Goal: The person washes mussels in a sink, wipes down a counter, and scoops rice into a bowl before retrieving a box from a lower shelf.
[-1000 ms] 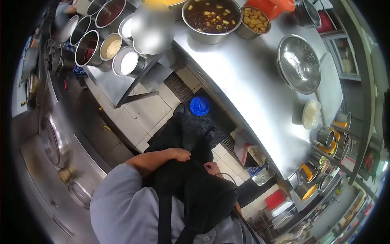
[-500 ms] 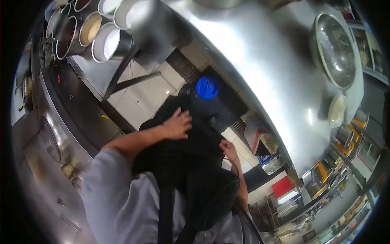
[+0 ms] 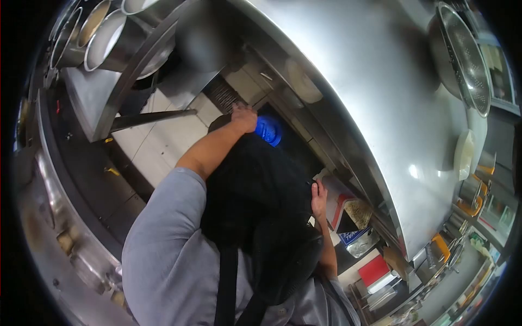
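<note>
My left hand (image 3: 244, 118) is stretched forward, its fingers curled at the far edge of the black apron (image 3: 244, 179); what they hold, if anything, is hidden. Right beside that hand is a round, bright blue object (image 3: 268, 131), low down over a dark floor area, partly covered by the apron and the hand. My right hand (image 3: 319, 199) is by the right side of the apron, its fingers extended and close together. Just beyond it, under the counter, sits a red-edged box (image 3: 348, 213) with grainy contents.
A wide steel counter (image 3: 348, 76) curves along the right, bearing a perforated colander (image 3: 462, 60) and a pale shallow dish (image 3: 464, 155). Steel pots (image 3: 111, 43) stand at upper left above a metal table leg (image 3: 155, 119). Tiled floor (image 3: 152, 136) lies between.
My left hand has moved forward from over the apron to beside the blue object, and its spread fingers have curled. My right hand's fingers have straightened. The view has shifted, bringing the counter's underside into sight.
</note>
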Tool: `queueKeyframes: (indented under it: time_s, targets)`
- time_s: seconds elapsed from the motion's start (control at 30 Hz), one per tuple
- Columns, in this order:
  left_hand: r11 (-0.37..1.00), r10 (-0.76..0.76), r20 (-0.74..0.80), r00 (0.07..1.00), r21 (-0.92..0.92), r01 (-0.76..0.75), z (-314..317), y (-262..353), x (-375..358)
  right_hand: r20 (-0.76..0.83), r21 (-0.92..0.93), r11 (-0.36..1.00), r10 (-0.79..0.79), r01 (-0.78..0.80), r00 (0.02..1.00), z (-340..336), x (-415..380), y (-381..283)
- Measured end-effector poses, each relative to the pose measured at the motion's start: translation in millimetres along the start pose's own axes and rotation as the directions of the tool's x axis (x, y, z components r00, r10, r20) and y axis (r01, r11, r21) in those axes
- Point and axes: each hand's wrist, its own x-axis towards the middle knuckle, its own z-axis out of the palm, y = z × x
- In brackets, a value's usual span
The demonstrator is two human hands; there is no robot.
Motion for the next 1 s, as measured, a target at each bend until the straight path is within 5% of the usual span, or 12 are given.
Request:
queueKeyframes:
  time_s: [0.03, 0.1, 0.17, 0.3, 0.37, 0.43, 0.5, 0.67, 1.0]
  targets:
    - [1.000, 0.006, -0.023, 1.000, -0.002, -0.006, 16, 18, 21, -0.025, 0.110, 0.994, 0.020, -0.017, 0.999, -1, 6, 12]
    - [0.914, 0.290, -0.260, 0.921, -0.210, -0.347, 37, 52, 54, -0.066, 0.144, 0.982, 0.136, -0.125, 0.989, 2, 24, 38]
    - [0.920, 0.299, -0.285, 0.911, -0.169, -0.355, 24, 74, 41, -0.217, 0.202, 0.977, 0.115, -0.071, 0.969, 9, 40, 54]
    - [0.939, 0.263, -0.158, 0.952, -0.186, -0.290, 66, 101, 89, -0.354, 0.170, 0.985, 0.051, 0.011, 0.934, 13, 67, 65]
    - [0.945, 0.300, 0.024, 0.954, -0.143, -0.293, 88, 106, 121, -0.359, 0.269, 0.960, 0.023, 0.079, 0.933, 18, 83, 72]
    - [0.856, 0.495, 0.213, 0.843, 0.047, -0.514, 99, 109, 114, -0.383, 0.252, 0.959, -0.025, 0.130, 0.923, 23, 100, 84]
    - [0.757, 0.637, 0.170, 0.752, 0.049, -0.652, 135, 121, 121, -0.378, 0.364, 0.930, 0.096, 0.053, 0.921, 34, 123, 105]
    - [0.787, 0.613, 0.128, 0.780, -0.007, -0.617, 185, 203, 93, -0.388, 0.352, 0.934, 0.094, 0.053, 0.917, 36, 116, 102]
    - [0.740, 0.652, -0.035, 0.758, -0.191, -0.645, 237, 192, 78, -0.552, 0.345, 0.932, 0.103, 0.113, 0.828, 34, 99, 94]
